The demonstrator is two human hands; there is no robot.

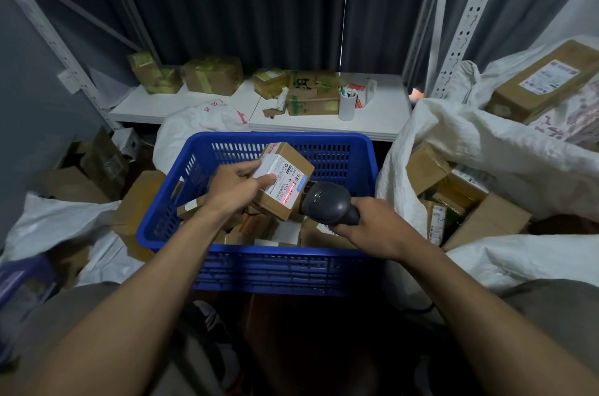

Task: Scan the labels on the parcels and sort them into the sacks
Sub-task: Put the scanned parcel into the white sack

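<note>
White woven sacks [486, 142] flanked a blue slatted plastic basket [275, 272]. Above it, the left hand [236, 189] gripped a small brown cardboard parcel [293, 159]; the right hand [376, 227] clasped a black handheld scanner [324, 199]. Fingers [265, 182] overlapping the white label [285, 186] could likely spoil the read.

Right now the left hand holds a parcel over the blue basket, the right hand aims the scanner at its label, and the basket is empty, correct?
No: the head view shows the blue basket is not empty; cardboard parcels lie in it. Otherwise right: left hand holds a parcel over it, right hand aims the scanner at its label.
</note>
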